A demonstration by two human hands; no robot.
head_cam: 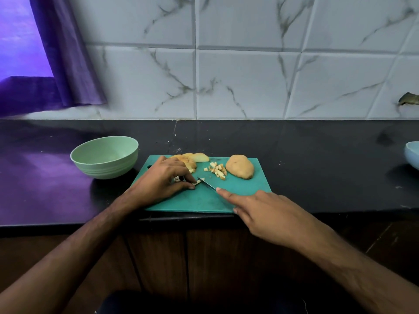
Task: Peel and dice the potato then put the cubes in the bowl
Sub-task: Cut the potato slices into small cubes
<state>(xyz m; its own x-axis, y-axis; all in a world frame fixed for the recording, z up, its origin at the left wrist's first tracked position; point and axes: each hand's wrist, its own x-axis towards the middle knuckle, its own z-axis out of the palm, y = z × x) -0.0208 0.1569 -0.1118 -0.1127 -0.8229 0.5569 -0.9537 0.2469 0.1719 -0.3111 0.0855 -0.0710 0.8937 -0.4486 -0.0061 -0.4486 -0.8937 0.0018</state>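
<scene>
Dicing step: you are cutting a potato strip (197,181) into cubes on the cutting board (244,191).
Left hand (163,180): fingers curled, pinching the strip at the board's 9 o'clock side.
Right hand (265,211): closed around the knife (207,184), forefinger stretched along the blade.
Cubes (216,169): small pile near the board's 12 o'clock.
Potato half (240,166): at 1 o'clock, skin seemingly on.
Slices (197,157): at 11 o'clock.
Bowl (104,157): off the board at 10 o'clock; I see no cubes inside.
Next move: I judge short, even cuts, fingertips kept back.
Writing: none readable.
</scene>
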